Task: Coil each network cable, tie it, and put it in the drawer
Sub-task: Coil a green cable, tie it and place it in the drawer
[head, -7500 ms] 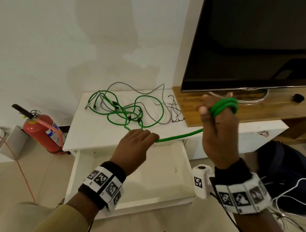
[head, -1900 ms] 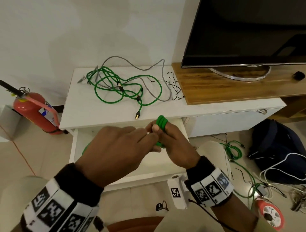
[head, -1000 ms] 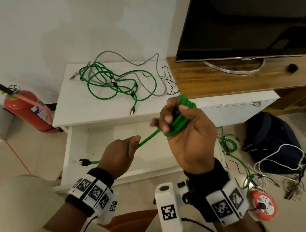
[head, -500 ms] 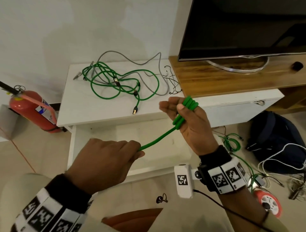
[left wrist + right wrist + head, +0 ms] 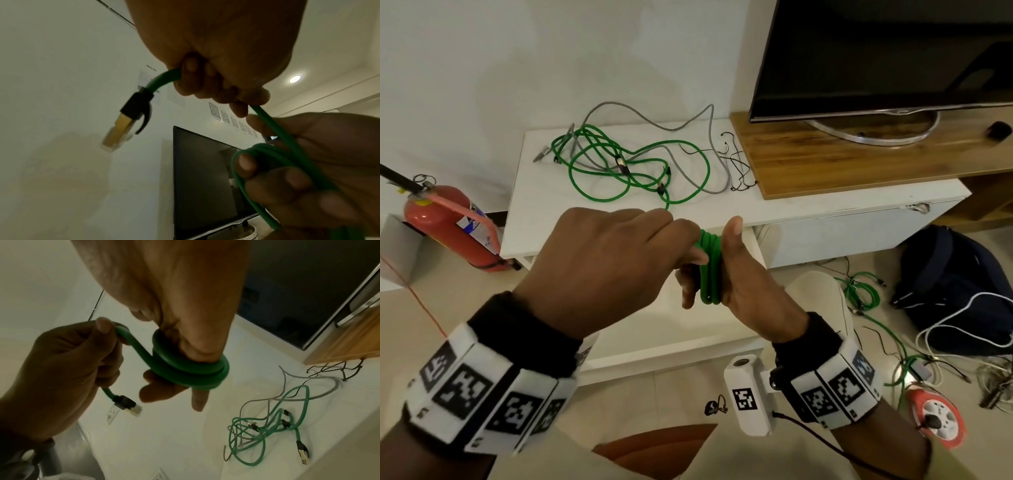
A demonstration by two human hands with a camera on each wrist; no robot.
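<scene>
A green network cable [image 5: 710, 267] is wound in several loops round the fingers of my right hand [image 5: 743, 287], which grips the coil in front of the open white drawer [image 5: 654, 356]. My left hand [image 5: 599, 267] is a fist right against the coil and holds the cable's short free tail. In the left wrist view the tail's black and gold plug [image 5: 125, 123] hangs out of the left hand [image 5: 216, 73]. The right wrist view shows the coil [image 5: 191, 373] round the fingers and the plug [image 5: 127, 404] below. More loose green cables [image 5: 626, 171] and a grey cable [image 5: 688, 123] lie tangled on the cabinet top.
A red fire extinguisher [image 5: 448, 226] stands on the floor at the left. A television [image 5: 876, 54] sits on a wooden shelf [image 5: 859, 161] at the right. On the floor at the right are a dark backpack [image 5: 955, 281], more cables [image 5: 859, 291] and an orange reel [image 5: 935, 421].
My left hand has moved up and right to the coil, taking up the straight stretch of cable that ran between the hands. The right hand has lowered a little.
</scene>
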